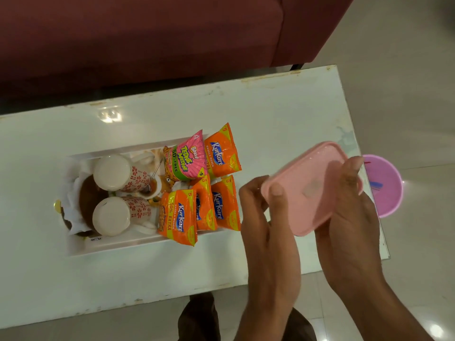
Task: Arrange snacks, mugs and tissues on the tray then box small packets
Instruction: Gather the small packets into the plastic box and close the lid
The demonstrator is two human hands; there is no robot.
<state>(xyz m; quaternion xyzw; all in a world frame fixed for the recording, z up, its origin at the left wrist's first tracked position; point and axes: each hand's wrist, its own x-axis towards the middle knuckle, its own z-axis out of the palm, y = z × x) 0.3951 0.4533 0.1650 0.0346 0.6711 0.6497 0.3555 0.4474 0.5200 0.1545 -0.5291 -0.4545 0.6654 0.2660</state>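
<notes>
Both hands, left (261, 217) and right (349, 205), hold a pink box (307, 185) tilted above the tabletop (270, 114), fingers (277, 190) closed on its rim, just right of the tray (81, 249) with packets (177, 215) and mugs (118, 173).

Dim, soft focus, tabletop (172, 274) glare

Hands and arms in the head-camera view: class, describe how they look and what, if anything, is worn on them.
Both the left hand and the right hand are bare: no gloves, rings, watch or bracelets show. The forearms are uncovered as far as the picture's lower edge, with no sleeve in view. Fingernails are short and unpainted.
</notes>
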